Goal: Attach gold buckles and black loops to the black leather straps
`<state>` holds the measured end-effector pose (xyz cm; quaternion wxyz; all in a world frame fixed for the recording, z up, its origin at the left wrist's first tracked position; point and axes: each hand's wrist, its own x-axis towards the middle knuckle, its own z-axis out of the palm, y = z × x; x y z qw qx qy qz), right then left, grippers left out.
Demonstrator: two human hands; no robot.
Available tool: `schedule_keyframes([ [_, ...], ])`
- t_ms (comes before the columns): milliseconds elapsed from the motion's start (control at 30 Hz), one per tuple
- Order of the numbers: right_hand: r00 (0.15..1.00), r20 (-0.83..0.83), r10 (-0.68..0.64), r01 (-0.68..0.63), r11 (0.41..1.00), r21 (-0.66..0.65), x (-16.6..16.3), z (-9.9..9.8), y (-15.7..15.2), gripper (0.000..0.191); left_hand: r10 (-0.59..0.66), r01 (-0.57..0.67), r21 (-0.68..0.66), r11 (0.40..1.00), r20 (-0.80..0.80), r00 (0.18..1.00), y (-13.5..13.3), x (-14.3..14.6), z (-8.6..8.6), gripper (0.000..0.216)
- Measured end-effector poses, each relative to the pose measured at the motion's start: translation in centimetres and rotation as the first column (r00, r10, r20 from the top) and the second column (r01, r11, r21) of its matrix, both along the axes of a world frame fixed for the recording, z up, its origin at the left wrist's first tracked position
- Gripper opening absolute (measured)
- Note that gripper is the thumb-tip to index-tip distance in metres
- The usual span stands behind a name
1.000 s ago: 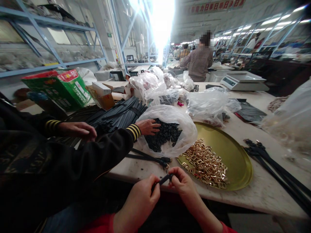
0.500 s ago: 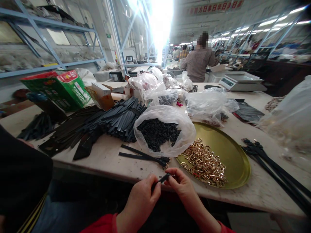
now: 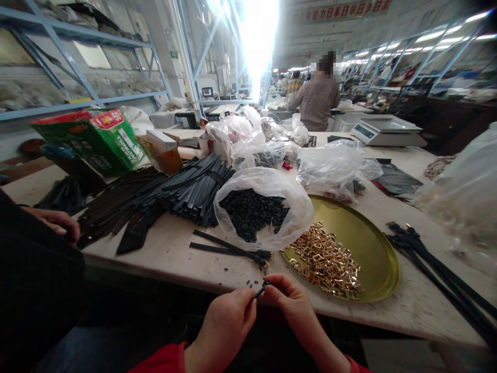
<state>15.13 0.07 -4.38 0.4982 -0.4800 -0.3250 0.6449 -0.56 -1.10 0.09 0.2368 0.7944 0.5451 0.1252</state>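
My left hand (image 3: 229,321) is closed around a narrow black strap (image 3: 260,291) just off the table's front edge. At the strap's far end, my right hand (image 3: 289,298) pinches its tip between thumb and fingers; any small part there is too little to make out. Right of the hands, a round gold tray (image 3: 373,248) holds a heap of gold metal buckles (image 3: 326,259). Behind the hands, an open plastic bag (image 3: 298,217) contains many small black loops (image 3: 252,210). Two or so black straps (image 3: 229,248) with gold ends lie in front of the bag.
Bundled black straps (image 3: 194,186) lie left of the bag. Finished-looking straps with buckles (image 3: 435,264) hang over the right edge. Farther back are a green carton (image 3: 112,145), plastic bags (image 3: 330,166) and a scale (image 3: 384,129). A co-worker's hand (image 3: 58,223) is at the left.
The co-worker's hand at the left has come into view over the table. My two hands have shifted slightly, still on the strap, and its tip is turned a little.
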Motion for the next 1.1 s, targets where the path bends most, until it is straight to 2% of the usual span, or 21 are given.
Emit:
schedule_keyframes([
  [67, 0.993, 0.122, -0.005, -0.007, 0.995, 0.096, 0.1, -0.3, -0.1, 0.024, 0.006, -0.004, -0.058, 0.998, 0.031, 0.999, 0.1, 0.0, 0.2, 0.021],
  [167, 0.973, 0.223, 0.056, -0.101, 0.976, 0.191, 0.1, -0.4, -0.5, 0.019, 0.025, -0.013, -0.142, 0.990, 0.087, 0.996, 0.3, 0.2, 0.4, 0.020],
  [233, 0.972, 0.187, 0.142, -0.171, 0.974, 0.149, 0.1, -0.2, -0.6, 0.019, 0.039, -0.010, -0.198, 0.980, 0.142, 0.989, 0.5, 0.3, 0.6, 0.019],
  [300, 0.979, 0.106, 0.174, -0.181, 0.982, 0.058, 0.3, 0.0, -0.6, 0.024, 0.054, 0.015, -0.304, 0.953, 0.216, 0.975, 0.6, 0.2, 1.0, 0.019],
  [367, 0.989, 0.031, 0.144, -0.144, 0.989, -0.021, 0.5, 0.5, -0.4, 0.030, 0.078, 0.065, -0.458, 0.886, 0.286, 0.955, 0.7, -0.1, 1.4, 0.019],
  [433, 0.993, -0.026, 0.119, -0.120, 0.991, -0.062, 0.4, 0.9, -0.2, 0.033, 0.111, 0.107, -0.551, 0.828, 0.347, 0.931, 0.7, -0.4, 1.6, 0.024],
  [533, 0.987, -0.098, 0.131, -0.136, 0.989, -0.056, -0.5, 1.1, -0.2, 0.032, 0.171, 0.100, -0.541, 0.835, 0.429, 0.887, 0.9, -0.6, 0.9, 0.040],
  [600, 0.983, -0.095, 0.154, -0.155, 0.988, -0.002, -1.0, 0.9, -0.3, 0.032, 0.197, 0.101, -0.528, 0.843, 0.478, 0.856, 1.0, -0.5, 0.3, 0.047],
  [633, 0.983, -0.041, 0.180, -0.178, 0.983, 0.047, -0.9, 0.8, -0.3, 0.030, 0.198, 0.109, -0.519, 0.848, 0.501, 0.843, 1.2, -0.6, 0.0, 0.047],
  [700, 0.957, 0.207, 0.204, -0.235, 0.962, 0.141, 0.4, 0.8, 0.2, 0.025, 0.190, 0.117, -0.493, 0.862, 0.529, 0.827, 1.7, -0.8, -0.1, 0.040],
  [733, 0.903, 0.388, 0.186, -0.272, 0.946, 0.178, 1.6, 0.9, 0.8, 0.021, 0.189, 0.108, -0.482, 0.870, 0.527, 0.829, 1.9, -1.1, -0.1, 0.034],
  [767, 0.809, 0.575, 0.121, -0.279, 0.941, 0.194, 3.0, 1.2, 1.5, 0.019, 0.192, 0.089, -0.473, 0.876, 0.512, 0.837, 2.2, -1.4, 0.0, 0.029],
  [800, 0.681, 0.731, 0.051, -0.289, 0.935, 0.205, 4.6, 1.5, 2.4, 0.018, 0.199, 0.065, -0.469, 0.881, 0.491, 0.848, 2.4, -1.6, 0.0, 0.026],
  [867, 0.319, 0.945, -0.070, -0.342, 0.922, 0.184, 7.3, 2.1, 4.5, 0.019, 0.221, 0.021, -0.471, 0.882, 0.452, 0.864, 2.8, -1.9, 0.1, 0.024],
  [900, 0.115, 0.988, -0.108, -0.367, 0.919, 0.143, 8.3, 2.3, 5.5, 0.021, 0.228, 0.009, -0.473, 0.881, 0.441, 0.868, 2.8, -1.9, 0.1, 0.023],
  [933, -0.043, 0.991, -0.124, -0.388, 0.916, 0.098, 8.9, 2.4, 6.5, 0.021, 0.233, 0.002, -0.477, 0.879, 0.434, 0.870, 2.8, -1.8, 0.0, 0.022],
  [967, -0.141, 0.981, -0.131, -0.399, 0.914, 0.065, 9.2, 2.4, 7.3, 0.021, 0.240, -0.003, -0.481, 0.877, 0.431, 0.870, 2.8, -1.6, 0.0, 0.021],
  [1000, -0.202, 0.970, -0.132, -0.409, 0.912, 0.039, 9.1, 2.3, 7.9, 0.019, 0.247, -0.007, -0.486, 0.874, 0.431, 0.868, 2.7, -1.4, 0.0, 0.020],
  [1100, -0.256, 0.958, -0.133, -0.431, 0.903, 0.010, 7.9, 1.8, 8.9, 0.019, 0.271, -0.011, -0.505, 0.863, 0.445, 0.854, 2.4, -0.7, 0.1, 0.018],
])
